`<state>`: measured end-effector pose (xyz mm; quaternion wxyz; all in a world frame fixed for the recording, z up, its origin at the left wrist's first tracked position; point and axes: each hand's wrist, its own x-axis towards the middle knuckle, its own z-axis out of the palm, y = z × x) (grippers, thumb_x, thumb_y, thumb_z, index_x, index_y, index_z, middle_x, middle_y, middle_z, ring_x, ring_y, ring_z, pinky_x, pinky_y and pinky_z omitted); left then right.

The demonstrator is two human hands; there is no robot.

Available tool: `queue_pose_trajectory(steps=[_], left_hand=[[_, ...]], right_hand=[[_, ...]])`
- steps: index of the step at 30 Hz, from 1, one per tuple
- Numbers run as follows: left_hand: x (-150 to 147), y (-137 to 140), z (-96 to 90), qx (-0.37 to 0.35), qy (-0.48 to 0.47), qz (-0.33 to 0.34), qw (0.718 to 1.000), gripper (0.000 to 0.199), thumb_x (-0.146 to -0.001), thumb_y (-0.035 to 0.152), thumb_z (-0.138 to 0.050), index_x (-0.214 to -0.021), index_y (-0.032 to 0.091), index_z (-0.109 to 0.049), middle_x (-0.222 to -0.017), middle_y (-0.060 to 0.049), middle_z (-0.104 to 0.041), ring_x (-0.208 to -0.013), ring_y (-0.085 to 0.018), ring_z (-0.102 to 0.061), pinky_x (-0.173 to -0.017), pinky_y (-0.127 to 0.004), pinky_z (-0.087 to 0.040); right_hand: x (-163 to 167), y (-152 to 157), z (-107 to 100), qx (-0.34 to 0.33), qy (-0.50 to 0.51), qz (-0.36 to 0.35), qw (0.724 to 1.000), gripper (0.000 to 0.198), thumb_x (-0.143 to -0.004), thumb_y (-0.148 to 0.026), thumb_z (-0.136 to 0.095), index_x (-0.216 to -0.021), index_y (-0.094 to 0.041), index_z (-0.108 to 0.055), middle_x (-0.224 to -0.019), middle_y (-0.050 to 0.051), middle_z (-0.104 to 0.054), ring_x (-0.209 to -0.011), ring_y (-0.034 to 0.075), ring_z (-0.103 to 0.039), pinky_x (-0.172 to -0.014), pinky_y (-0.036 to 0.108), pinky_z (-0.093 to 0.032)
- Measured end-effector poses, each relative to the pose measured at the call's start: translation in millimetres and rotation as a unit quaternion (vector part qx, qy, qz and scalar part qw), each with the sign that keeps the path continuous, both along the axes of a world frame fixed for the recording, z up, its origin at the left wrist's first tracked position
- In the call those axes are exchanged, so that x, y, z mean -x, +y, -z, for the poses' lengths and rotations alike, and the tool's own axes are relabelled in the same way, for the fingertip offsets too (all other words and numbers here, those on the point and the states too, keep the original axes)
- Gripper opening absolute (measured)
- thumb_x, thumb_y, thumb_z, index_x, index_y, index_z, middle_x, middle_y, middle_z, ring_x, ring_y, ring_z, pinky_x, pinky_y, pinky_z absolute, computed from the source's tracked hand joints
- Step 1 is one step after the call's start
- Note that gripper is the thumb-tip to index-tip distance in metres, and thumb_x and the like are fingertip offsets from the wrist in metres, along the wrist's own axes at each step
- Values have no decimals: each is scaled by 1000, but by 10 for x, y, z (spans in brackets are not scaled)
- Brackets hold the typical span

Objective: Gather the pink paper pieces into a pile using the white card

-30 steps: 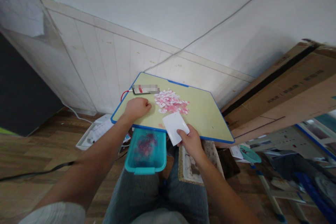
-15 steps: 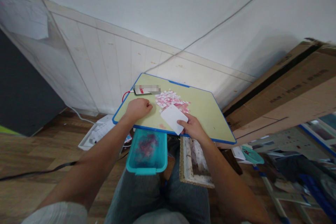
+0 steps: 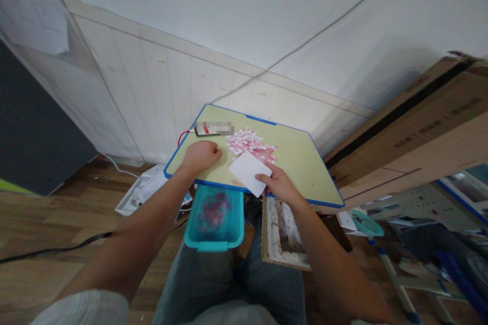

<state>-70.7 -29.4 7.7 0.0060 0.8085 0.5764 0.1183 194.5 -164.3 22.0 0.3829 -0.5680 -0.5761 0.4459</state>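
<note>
Far left, well below the left fingers and out past the forearm: white tray (image 3: 124, 205) on the floor, papers in it. Red cable (image 3: 181, 137) left of the left knuckles, running to the phone (image 3: 209, 131), which lies just beyond the left fingers, part of it blurred out. Left hand (image 3: 202, 157) is curled into a loose fist on the yellow-green table (image 3: 301, 167) with blue edging; can't tell if anything is inside it. Teal tub (image 3: 212, 247) sits nearer the body than the left fingers, dark reddish-pink stuff in it, details blurred. Pile of scraps (image 3: 249, 142) is right of the left fingers and beyond the right ones: many small flat bits, mixed white and pink, heaped loosely, pinker toward the right and near side. White card (image 3: 246, 170) is between the two hands, gripped at its right side by the right hand (image 3: 280, 183), thumb on top, other fingers mostly hidden underneath. Card looks plain, smooth, flat, squarish, turned like a diamond; its far corner overlaps the pile's near edge in view, contact unclear. Below the right fingers, a stained wooden box (image 3: 268, 236). Farther right of them, big brown cardboard (image 3: 415, 127) leaning along the wall.
</note>
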Motion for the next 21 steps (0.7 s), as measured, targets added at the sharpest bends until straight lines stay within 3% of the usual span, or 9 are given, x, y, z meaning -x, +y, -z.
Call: queue_pose_trajectory(steps=[4,8,12,15,21], left_hand=[[9,6,10,-9,-3,8,1000,49,-91,50,-37,-86,20,-75,-95,-14,-75,-91,-29,-69,-69,-35,-44],[3,0,12,-9,-6,7,1000,48,-91,50,-38,-86,20,-75,-95,-14,-75,-92,-29,-69,-69,-35,-44],[-11,-19,-6,-3,-2,4,1000,49,-91,50,-38,-87,20,-76,-95,-15,-75,-94,-30,-69,-72,-36,-46],[-12,-29,-27,4,1,1,1000,50,-91,51,-38,-89,20,-76,-97,-15,-76,-95,-30,-69,-73,-35,-46],[1,-12,-20,-10,-5,14,1000,49,-91,49,-38,-86,19,-76,-94,-15,-75,-91,-29,-69,-68,-35,-44]], right_hand=[[-85,-91,8,-36,-52,86,994,41,-79,-38,-66,-115,-18,-67,-77,1,-71,-59,17,-63,-51,26,-49],[-47,-252,68,-54,-140,130,980,26,-79,-35,-66,-97,-18,-71,-80,3,-73,-67,20,-66,-58,27,-51],[197,-409,132,14,-87,117,989,24,-82,-39,-63,-95,-20,-66,-69,3,-71,-50,18,-62,-45,27,-47],[278,-430,108,28,-42,104,993,27,-82,-40,-63,-99,-20,-64,-69,2,-70,-48,18,-61,-44,27,-46],[-38,-340,-66,-61,-152,172,971,19,-78,-37,-62,-83,-19,-66,-68,0,-64,-62,18,-58,-53,26,-42]])
